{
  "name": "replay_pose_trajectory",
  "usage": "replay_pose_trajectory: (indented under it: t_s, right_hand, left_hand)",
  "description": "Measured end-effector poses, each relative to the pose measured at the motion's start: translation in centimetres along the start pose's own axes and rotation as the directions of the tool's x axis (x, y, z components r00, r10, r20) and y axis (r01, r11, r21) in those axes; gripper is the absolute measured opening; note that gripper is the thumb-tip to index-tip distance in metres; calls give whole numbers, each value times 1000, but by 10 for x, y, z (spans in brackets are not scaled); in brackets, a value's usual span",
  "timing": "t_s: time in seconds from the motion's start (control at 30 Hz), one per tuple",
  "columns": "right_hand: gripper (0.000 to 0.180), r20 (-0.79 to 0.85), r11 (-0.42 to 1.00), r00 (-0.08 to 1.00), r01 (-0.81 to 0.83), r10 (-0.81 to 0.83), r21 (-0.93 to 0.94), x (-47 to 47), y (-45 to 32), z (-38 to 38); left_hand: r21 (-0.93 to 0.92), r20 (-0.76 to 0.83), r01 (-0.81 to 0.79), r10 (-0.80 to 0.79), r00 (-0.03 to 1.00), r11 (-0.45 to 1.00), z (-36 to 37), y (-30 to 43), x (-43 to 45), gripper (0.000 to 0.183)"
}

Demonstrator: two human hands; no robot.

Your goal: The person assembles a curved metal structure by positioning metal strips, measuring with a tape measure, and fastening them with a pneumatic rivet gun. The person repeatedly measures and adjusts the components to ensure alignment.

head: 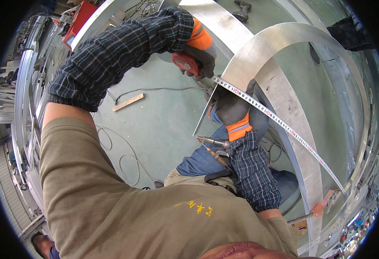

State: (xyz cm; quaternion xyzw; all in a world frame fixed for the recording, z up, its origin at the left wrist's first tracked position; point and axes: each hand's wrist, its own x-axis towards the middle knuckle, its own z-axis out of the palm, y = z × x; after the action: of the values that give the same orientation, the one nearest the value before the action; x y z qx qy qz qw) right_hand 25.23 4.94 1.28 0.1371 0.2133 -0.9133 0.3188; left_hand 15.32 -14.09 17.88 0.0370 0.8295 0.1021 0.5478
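Note:
My left hand (200, 61), in a dark grey and orange glove, holds a red tape measure (185, 63). Its blade (273, 116) runs out to the lower right across curved metal bands. Gloved alike, my right hand (233, 106) is closed around the near end of the upper curved metal band (241, 66), just below the blade; its fingertips are partly hidden. Beneath that band passes a broader curved metal band (285, 87). A torch-like tool with a metal nozzle (213, 141) and brass fittings lies by my right forearm, above my jeans.
On the green floor lie a wooden block (128, 102) and loose cables (137, 155). A cordless drill (242, 11) is at the top, a mallet (318, 210) at the lower right. Metal profiles (27, 81) and a red machine (81, 21) stand left. A person (43, 244) appears bottom left.

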Motion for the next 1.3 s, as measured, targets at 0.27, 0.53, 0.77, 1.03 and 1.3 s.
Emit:
replay_pose_trajectory:
  t_s: [0.27, 0.53, 0.77, 1.03, 1.3]
  right_hand:
    - [96, 187, 995, 981, -75, 60, 72, 6, -2, -25]
    - [98, 167, 988, 981, -115, 97, 105, 6, 0, -27]
    - [98, 95, 994, 992, -86, 79, 70, 1, -1, -16]
    - [99, -27, 1000, 1000, 17, -17, 10, -3, 2, 1]
    - [97, -23, 999, 999, 35, -34, 38, -2, 3, -2]
  left_hand:
    - [178, 76, -99, 86, 993, 979, -5, 0, 10, 40]
    - [56, 58, -38, 34, 998, 998, -1, 3, 4, 37]
    - [23, -8, -50, 50, 999, 998, 3, -3, 5, 38]
    - [46, 39, -32, 30, 999, 998, 0, -4, 7, 51]
    - [69, -49, -24, 27, 998, 997, 5, -2, 0, 42]
